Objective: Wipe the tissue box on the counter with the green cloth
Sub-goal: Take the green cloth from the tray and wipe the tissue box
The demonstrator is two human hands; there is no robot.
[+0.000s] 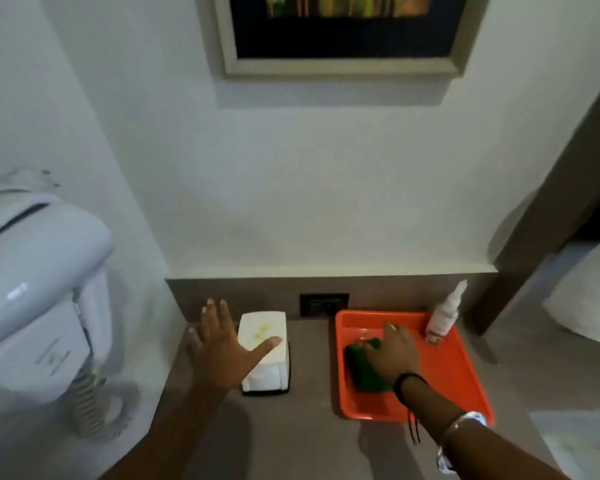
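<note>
My left hand hovers spread, thumb over the tissue box, while my right hand presses the green cloth inside the orange tray.

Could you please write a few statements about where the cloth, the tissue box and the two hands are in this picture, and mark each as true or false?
1. The green cloth lies in the orange tray. True.
2. The right hand rests on the tissue box. False: it rests on the cloth in the tray.
3. The left hand is spread open, its thumb over the tissue box's top. True.
4. The spray bottle lies flat on the counter left of the tissue box. False: it stands at the tray's far right corner.
5. The cloth touches the tissue box. False: bare counter lies between the box and the tray.
</note>
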